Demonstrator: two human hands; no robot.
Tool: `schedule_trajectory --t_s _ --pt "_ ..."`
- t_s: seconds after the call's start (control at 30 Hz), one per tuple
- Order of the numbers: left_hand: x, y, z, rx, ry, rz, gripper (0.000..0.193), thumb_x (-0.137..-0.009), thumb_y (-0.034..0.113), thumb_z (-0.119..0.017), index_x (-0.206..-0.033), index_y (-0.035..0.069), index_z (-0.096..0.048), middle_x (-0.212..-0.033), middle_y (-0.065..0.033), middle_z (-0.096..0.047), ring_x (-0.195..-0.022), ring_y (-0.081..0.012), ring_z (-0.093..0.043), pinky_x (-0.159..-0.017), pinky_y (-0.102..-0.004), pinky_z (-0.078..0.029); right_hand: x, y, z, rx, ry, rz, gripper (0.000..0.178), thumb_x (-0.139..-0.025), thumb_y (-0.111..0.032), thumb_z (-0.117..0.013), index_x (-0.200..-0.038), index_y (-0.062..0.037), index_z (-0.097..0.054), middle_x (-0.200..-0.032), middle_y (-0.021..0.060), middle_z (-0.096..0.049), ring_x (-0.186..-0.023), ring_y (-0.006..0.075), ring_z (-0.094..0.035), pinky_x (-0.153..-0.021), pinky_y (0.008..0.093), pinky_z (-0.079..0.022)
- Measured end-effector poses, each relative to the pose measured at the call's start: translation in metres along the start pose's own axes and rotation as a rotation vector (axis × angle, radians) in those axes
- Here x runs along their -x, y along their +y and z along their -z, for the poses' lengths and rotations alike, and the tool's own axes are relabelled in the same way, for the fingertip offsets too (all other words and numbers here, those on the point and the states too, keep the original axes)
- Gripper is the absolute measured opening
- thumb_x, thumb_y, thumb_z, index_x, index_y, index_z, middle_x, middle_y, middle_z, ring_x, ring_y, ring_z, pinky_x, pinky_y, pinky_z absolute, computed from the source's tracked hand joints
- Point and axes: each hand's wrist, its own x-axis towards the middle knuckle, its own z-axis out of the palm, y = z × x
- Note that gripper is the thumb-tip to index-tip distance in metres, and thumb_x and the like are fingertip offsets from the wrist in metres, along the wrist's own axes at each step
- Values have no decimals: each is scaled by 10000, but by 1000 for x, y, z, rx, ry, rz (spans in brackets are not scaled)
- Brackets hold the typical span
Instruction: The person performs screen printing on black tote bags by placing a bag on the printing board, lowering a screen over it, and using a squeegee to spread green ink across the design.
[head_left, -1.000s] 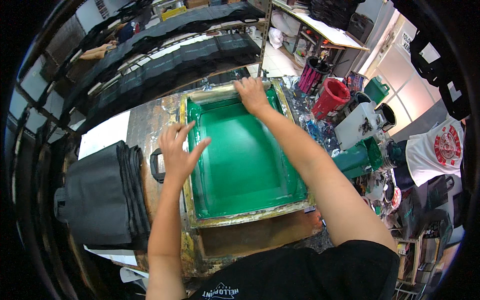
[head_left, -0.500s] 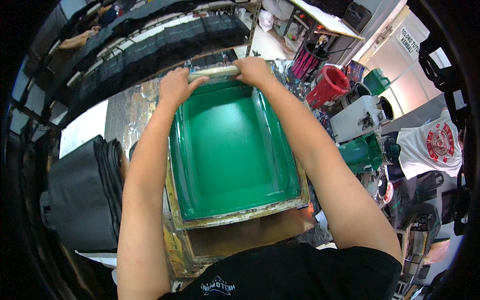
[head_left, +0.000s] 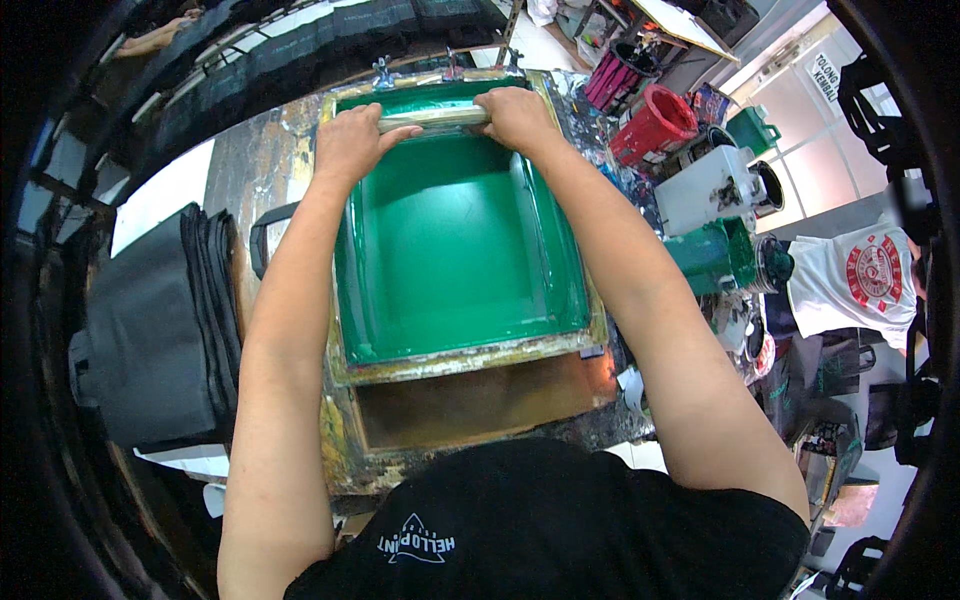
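Note:
Both my hands grip the pale wooden handle of a squeegee (head_left: 436,119), held crosswise near the far end of a printing screen. My left hand (head_left: 350,146) closes on its left end, thumb along the near side. My right hand (head_left: 518,118) is wrapped round the right end. Glossy green ink covers the screen mesh (head_left: 455,255), thicker along the sides. The worn, ink-stained wooden screen frame (head_left: 475,362) surrounds it. The squeegee's blade is mostly hidden below the handle. Under the frame's near edge a brown board (head_left: 480,400) shows.
Left of the frame lies a stack of black fabric bags (head_left: 150,330). Metal clamps (head_left: 452,66) stand at the frame's far edge. To the right are a red bucket (head_left: 655,125), a white jerrycan (head_left: 705,195) and a green-smeared container (head_left: 710,255). A white printed shirt (head_left: 855,280) is farther right.
The squeegee has come slightly toward me from the frame's far edge, with both hands still on it. My view has shifted, so the far frame edge and clamps show more.

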Motion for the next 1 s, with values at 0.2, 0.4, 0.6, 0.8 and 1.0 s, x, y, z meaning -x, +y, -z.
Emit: schedule_trajectory --t_s 0.2,0.4,0.6,0.8,1.0 --pt "57 23 22 4 14 -2 787 -870 823 -556 -859 48 -695 -861 -148 -742 -806 -326 -746 -701 -438 -596 58 -30 20 -5 -64 -28 243 -792 -241 -796 -1014 -151 -756 -972 113 -761 -981 327 -740 -813 481 -598" --pt "125 47 53 52 106 -47 726 -840 774 -650 -772 51 -649 -743 -120 -678 -713 -312 -705 -648 -429 -568 124 -64 49 -62 -61 35 241 -775 -212 -816 -984 -118 -743 -937 115 -741 -947 336 -729 -774 487 -592" --pt "186 78 89 120 93 -46 661 -794 708 -742 -733 65 -601 -704 -102 -620 -678 -303 -665 -617 -428 -528 189 -95 73 -121 -85 22 248 -720 -148 -838 -934 -90 -726 -912 127 -715 -918 335 -712 -766 475 -585" --pt "238 99 119 144 91 -69 644 -747 681 -790 -729 77 -569 -707 -83 -583 -650 -288 -625 -599 -423 -501 244 -129 100 -136 -121 13 227 -732 -108 -801 -942 -94 -714 -918 103 -704 -917 311 -706 -746 453 -580" --pt "261 108 130 179 67 -8 602 -706 616 -844 -743 74 -584 -731 -85 -573 -695 -293 -610 -612 -431 -497 266 -139 102 -120 -111 22 237 -754 -124 -787 -960 -94 -674 -904 95 -679 -931 313 -696 -743 445 -573"
